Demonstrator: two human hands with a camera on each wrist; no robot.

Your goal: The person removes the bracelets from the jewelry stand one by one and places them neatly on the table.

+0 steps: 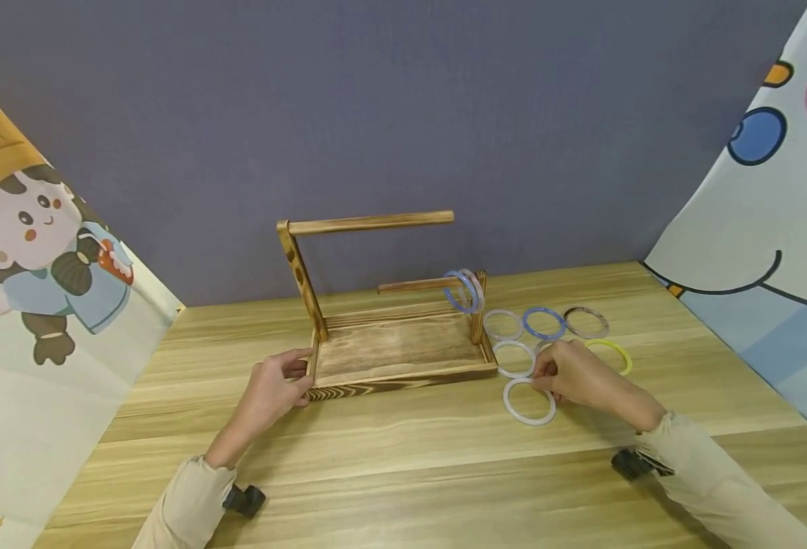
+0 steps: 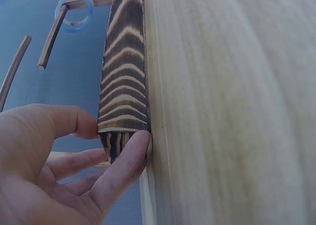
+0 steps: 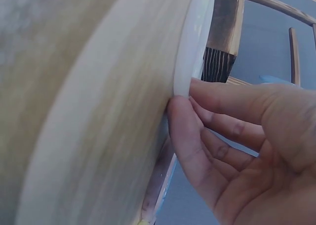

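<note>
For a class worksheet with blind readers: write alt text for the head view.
A person's right hand pinches a white plastic ring lying on a pale wooden table, while the left hand grips the corner of a burnt-wood rack holding two rings.

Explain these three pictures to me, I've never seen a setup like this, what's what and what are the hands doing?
No machine here: a person works with two bare hands and wears three cameras. The big picture comes from a head camera looking down at a wooden table. The other two come from cameras strapped to each wrist, so they look sideways and very close.

On the table stands a wooden rack, a tray with two rods above it. Two rings hang on the lower rod. Beside the rack lie loose rings, among them a blue ring and a yellow ring.

The left hand grips the rack's front left corner, thumb and fingers pinching the striped wood. The right hand pinches the edge of a white ring that lies on the table; its wrist view shows fingertips at that ring's rim.
</note>
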